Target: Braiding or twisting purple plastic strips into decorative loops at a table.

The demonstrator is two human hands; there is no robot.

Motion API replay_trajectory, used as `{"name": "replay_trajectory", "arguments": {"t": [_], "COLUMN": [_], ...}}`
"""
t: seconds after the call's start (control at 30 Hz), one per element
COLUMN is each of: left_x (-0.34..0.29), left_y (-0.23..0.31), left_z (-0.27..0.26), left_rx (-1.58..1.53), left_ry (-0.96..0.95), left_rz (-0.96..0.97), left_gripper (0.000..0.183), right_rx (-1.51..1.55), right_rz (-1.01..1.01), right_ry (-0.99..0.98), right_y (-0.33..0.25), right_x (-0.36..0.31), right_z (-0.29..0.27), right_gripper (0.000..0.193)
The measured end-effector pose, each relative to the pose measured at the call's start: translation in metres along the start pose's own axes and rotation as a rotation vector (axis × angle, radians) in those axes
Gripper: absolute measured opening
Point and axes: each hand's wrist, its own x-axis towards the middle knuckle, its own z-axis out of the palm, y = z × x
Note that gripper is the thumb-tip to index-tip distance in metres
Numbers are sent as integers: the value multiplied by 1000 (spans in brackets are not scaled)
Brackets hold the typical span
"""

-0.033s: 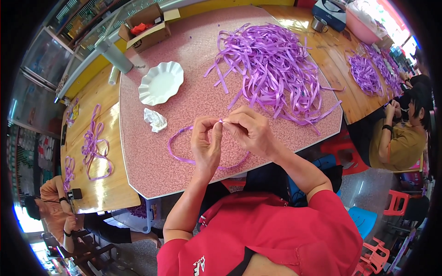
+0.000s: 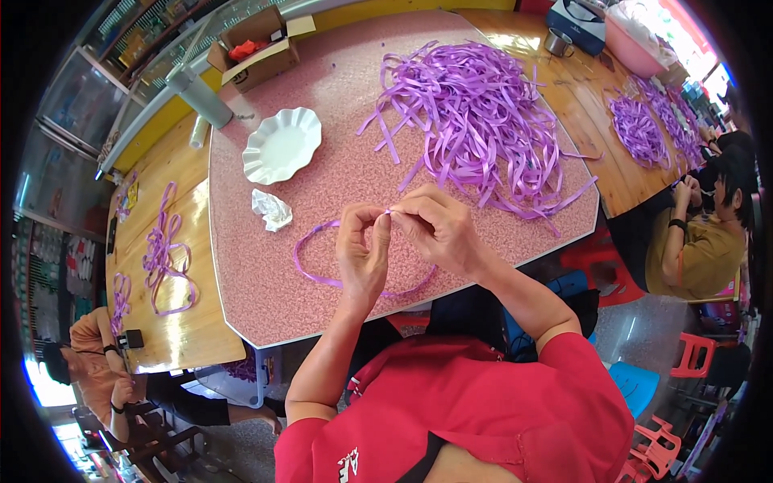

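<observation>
A narrow purple ribbon hangs in a loop below my two hands, over the near part of the pink speckled table. My left hand is closed, pinching the ribbon between thumb and fingers. Right beside it, my right hand pinches the ribbon too, so the fingertips of both hands almost meet. Only a small bit of ribbon shows between them; the fingers hide the rest. Beyond my right hand lies a large tangled heap of purple ribbons.
Left of my hands are a crumpled white paper and a white scalloped plate. Behind them stand a grey-green bottle and an open cardboard box. More ribbons lie on the wooden table. People sit at both sides.
</observation>
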Motion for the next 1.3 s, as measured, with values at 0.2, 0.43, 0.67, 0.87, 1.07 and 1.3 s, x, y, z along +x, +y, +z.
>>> {"name": "replay_trajectory", "arguments": {"t": [0.2, 0.43, 0.67, 0.87, 1.07, 1.3], "left_x": [4, 8, 20, 19, 15, 15], "left_y": [-5, -5, 3, 6, 4, 2], "left_z": [-7, -4, -14, -13, -9, -10], "left_rx": [-23, 157, 594, 535, 274, 238], "left_ry": [-126, -31, 49, 36, 6, -21], "left_rz": [37, 310, 751, 652, 425, 388], "left_gripper": [11, 18, 35, 30, 23, 19], "right_rx": [-20, 669, 833, 549, 191, 134], "right_rz": [60, 755, 855, 786, 363, 337], "right_ry": [-4, -122, -136, -236, -198, -189], "right_y": [-3, -3, -1, -8, -12, -14], "right_x": [4, 4, 6, 14, 11, 12], "right_z": [-4, -5, -10, -17, -20, -21], "right_gripper": [7, 21, 22, 18, 14, 11]}}
